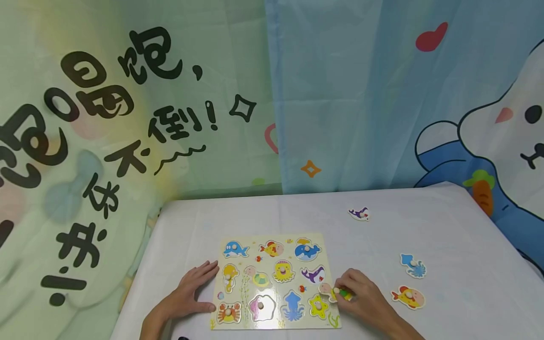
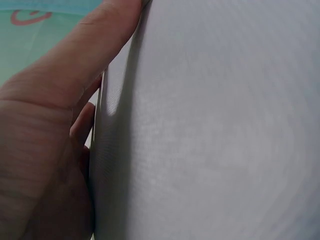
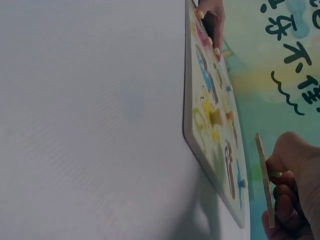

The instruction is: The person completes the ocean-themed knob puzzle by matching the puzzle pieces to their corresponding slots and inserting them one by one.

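A flat sea-animal puzzle board (image 1: 272,302) lies on the white table. Along its left edge rests my left hand (image 1: 187,293), fingers straight and thumb at the lower corner beside the crab piece (image 1: 229,313). In the head view my right hand (image 1: 363,293) pinches a turtle puzzle piece (image 1: 327,290) by its knob over the board's right edge. The right wrist view has this thin wooden piece (image 3: 265,182) edge-on at the fingertips, raised above the board. A printed turtle (image 1: 260,279) shows in a slot near the middle of the board.
To the right on the tablecloth (image 1: 297,212) lie loose pieces: a purple whale (image 1: 359,214), a blue squid (image 1: 413,266) and a red-and-yellow fish (image 1: 409,297). Several knobbed pieces sit in the board, including a starfish (image 1: 318,307). A printed curtain (image 1: 331,94) hangs behind the table.
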A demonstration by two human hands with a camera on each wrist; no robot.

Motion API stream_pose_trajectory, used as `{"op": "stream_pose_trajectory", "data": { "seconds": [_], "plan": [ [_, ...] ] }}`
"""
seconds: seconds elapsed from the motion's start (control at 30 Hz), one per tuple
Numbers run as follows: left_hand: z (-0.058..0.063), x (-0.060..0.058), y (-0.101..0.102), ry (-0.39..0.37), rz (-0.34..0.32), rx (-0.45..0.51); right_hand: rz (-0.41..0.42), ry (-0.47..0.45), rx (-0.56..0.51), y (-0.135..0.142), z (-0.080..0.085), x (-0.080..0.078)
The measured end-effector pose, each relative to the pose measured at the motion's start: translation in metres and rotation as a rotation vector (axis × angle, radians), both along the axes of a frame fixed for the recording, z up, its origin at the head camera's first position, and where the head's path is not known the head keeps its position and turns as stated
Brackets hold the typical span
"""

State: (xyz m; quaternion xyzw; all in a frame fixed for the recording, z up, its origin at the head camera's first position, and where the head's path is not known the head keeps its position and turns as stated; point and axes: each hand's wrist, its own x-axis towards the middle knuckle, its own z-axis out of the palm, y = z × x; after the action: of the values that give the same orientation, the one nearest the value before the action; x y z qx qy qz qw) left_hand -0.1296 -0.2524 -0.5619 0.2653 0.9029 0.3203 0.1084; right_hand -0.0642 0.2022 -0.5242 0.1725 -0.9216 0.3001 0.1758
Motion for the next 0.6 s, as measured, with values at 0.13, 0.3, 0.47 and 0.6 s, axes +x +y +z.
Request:
{"op": "stream_pose_trajectory", "data": {
  "seconds": [0.13,0.3,0.47,0.6],
  "plan": [
    [0.002,-0.001,-0.001,-0.006,-0.007,0.010,0.016,-0.021,-0.010,-0.011,0.003,-0.005],
    [0.001,0.000,-0.001,0.015,-0.006,-0.005,0.060,0.014,-0.037,-0.026,0.006,-0.012],
    [0.001,0.000,-0.001,0.021,-0.010,0.006,0.100,0.010,-0.077,-0.045,0.009,-0.021],
    [0.001,-0.001,0.000,0.018,-0.009,0.007,0.119,-0.030,-0.074,-0.059,0.014,-0.027]
  ]
}}
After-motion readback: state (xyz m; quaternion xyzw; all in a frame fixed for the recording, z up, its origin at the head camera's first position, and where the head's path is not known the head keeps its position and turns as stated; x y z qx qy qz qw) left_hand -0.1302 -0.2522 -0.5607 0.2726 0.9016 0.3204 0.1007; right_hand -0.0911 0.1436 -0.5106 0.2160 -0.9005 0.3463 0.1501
